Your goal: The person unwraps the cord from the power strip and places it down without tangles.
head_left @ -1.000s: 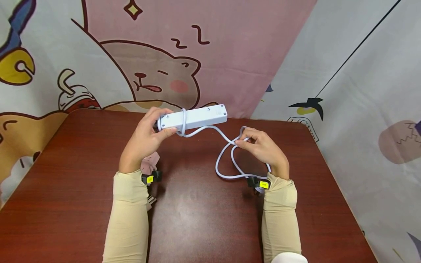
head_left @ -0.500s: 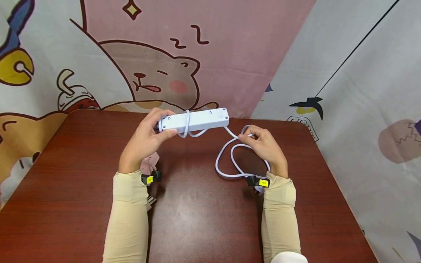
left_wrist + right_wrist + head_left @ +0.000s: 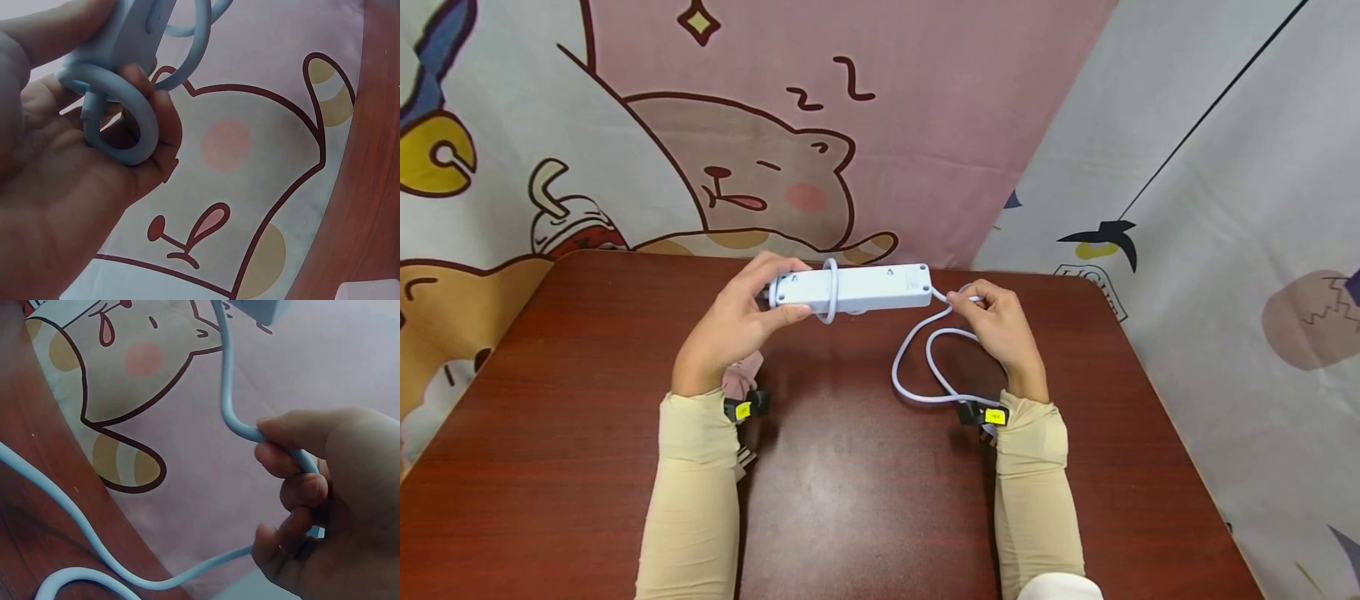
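Observation:
A white power strip (image 3: 883, 287), screwed side showing, is held up above the table's far part. My left hand (image 3: 730, 325) grips its left end, thumb below and fingers above. One turn of its white cord (image 3: 832, 292) wraps round the strip near that hand. In the left wrist view a small cord loop (image 3: 148, 128) curls from the strip's end beside my fingers. My right hand (image 3: 1006, 333) pinches the cord (image 3: 226, 381) between thumb and fingers, just right of the strip. More cord (image 3: 925, 400) hangs below in loose loops towards my right wrist.
A pink object (image 3: 741, 377) lies on the brown table (image 3: 865, 500), partly hidden under my left wrist. Partly covered by my right wrist is what looks like a plug (image 3: 988, 435). A printed cloth (image 3: 940, 125) hangs behind the table.
The power strip has come down and shifted slightly right, turning more level. My right hand has moved a little left and up, and the cord stretch between it and the strip looks shorter.

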The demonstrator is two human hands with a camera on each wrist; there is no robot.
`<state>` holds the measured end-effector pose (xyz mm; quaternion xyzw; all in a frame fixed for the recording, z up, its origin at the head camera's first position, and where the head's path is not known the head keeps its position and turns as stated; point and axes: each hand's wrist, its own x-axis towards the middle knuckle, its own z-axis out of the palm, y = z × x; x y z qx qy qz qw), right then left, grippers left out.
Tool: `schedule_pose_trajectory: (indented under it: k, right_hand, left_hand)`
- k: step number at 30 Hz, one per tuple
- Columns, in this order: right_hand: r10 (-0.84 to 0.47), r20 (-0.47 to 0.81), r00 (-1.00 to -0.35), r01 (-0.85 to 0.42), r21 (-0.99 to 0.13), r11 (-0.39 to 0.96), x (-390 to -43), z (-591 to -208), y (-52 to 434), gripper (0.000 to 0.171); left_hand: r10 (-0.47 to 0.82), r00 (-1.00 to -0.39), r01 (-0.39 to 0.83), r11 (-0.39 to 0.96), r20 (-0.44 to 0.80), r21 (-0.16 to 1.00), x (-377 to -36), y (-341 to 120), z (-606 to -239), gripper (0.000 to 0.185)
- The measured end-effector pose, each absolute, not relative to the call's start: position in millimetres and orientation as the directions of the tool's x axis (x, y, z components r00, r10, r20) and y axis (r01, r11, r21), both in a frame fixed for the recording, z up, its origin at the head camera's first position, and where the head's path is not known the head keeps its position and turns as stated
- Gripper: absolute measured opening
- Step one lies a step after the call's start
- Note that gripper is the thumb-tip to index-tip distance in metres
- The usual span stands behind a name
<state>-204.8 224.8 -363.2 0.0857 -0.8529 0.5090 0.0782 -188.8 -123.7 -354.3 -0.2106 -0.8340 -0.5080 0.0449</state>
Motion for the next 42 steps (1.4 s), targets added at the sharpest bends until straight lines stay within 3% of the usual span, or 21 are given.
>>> schedule_pose_trajectory:
  k: [12, 21, 28, 42]
  right_hand:
    - [0.104, 0.225, -0.969, -0.169, -0.906, 0.389, -225, -391, 232, 0.029]
    - [0.224, 0.274, -0.935, -0.204, -0.934, 0.293, -225, -388, 231, 0.029]
    - [0.240, 0.280, -0.930, -0.228, -0.948, 0.222, -219, -375, 228, 0.022]
    - [0.206, 0.403, -0.892, -0.408, -0.913, 0.015, -202, -349, 224, 0.023]
  left_hand:
    - [0.387, -0.883, 0.421, 0.399, 0.267, 0.814, -184, -124, -352, 0.039]
    - [0.414, -0.884, 0.395, 0.421, 0.215, 0.816, -185, -124, -353, 0.039]
    - [0.439, -0.877, 0.404, 0.449, 0.197, 0.797, -187, -126, -355, 0.036]
    - [0.382, -0.905, 0.367, 0.483, 0.186, 0.795, -189, -125, -355, 0.038]
